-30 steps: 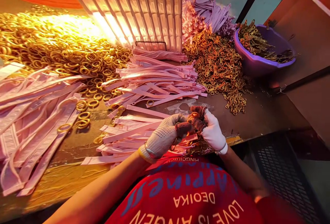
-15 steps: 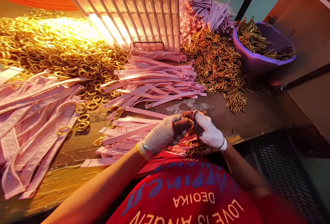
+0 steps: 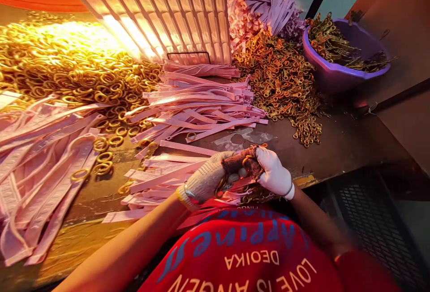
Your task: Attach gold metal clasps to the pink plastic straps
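Head view, left hand: gloved, fingers clamped on a small gold piece, mostly hidden
Right hand: gloved, fingertips clamped on the same piece
Piece's place: between both hands, near the pink straps
Gold clasps: heaped beyond the right hand, beside the purple basin

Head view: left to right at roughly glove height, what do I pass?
Left-hand pink strap pile → cluster of loose gold rings → left ends of the nearer pink straps → gloved left hand → gloved right hand → dark perforated panel, slightly lower.
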### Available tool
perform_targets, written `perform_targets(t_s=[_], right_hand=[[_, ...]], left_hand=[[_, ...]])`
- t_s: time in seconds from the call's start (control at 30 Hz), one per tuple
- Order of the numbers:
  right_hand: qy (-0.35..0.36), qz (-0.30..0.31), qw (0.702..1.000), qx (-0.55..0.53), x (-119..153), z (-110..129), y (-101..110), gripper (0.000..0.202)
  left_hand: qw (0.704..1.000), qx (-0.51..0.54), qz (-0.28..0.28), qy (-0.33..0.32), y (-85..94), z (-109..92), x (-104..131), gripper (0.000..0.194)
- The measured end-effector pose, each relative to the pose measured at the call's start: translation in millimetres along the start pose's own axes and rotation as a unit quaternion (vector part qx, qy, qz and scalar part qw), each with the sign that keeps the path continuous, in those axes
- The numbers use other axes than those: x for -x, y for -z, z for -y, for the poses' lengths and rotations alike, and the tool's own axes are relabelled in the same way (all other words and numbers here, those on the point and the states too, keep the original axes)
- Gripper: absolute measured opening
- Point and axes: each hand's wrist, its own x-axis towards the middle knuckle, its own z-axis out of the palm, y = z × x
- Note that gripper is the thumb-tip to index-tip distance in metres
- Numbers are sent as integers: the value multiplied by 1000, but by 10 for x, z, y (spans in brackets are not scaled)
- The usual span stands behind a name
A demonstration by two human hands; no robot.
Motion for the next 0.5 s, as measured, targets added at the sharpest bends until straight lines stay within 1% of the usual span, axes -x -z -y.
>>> perform_targets(t_s=[0.07,0.13,0.2,0.23,0.27,0.3,0.37,0.4,0.47,0.5], right_hand=[[-7,36,993,116,-4,20,28,21],[-14,93,974,208,-26,63,74,34],[-21,137,957,254,-58,119,119,42],[-24,148,953,263,-72,145,135,41],[-27,150,951,267,-82,166,142,37],[-29,145,952,269,-86,183,139,31],[-24,111,956,270,-74,201,102,13],[-17,85,958,273,-60,204,71,7],[2,34,960,278,-29,209,5,14],[13,18,961,276,-16,211,-23,15]], left_hand=[[999,-40,-13,-23,13,-18,30,50],[988,-120,-50,-87,17,-46,59,44],[971,-168,-79,-149,14,-69,73,36],[972,-161,-78,-152,13,-71,71,34],[980,-133,-69,-131,14,-64,64,33],[990,-91,-56,-94,19,-48,52,33],[999,3,-37,-19,43,11,23,33],[999,42,-29,0,61,50,9,34],[995,97,-8,1,99,127,-9,35],[993,117,5,-2,116,158,-9,36]])
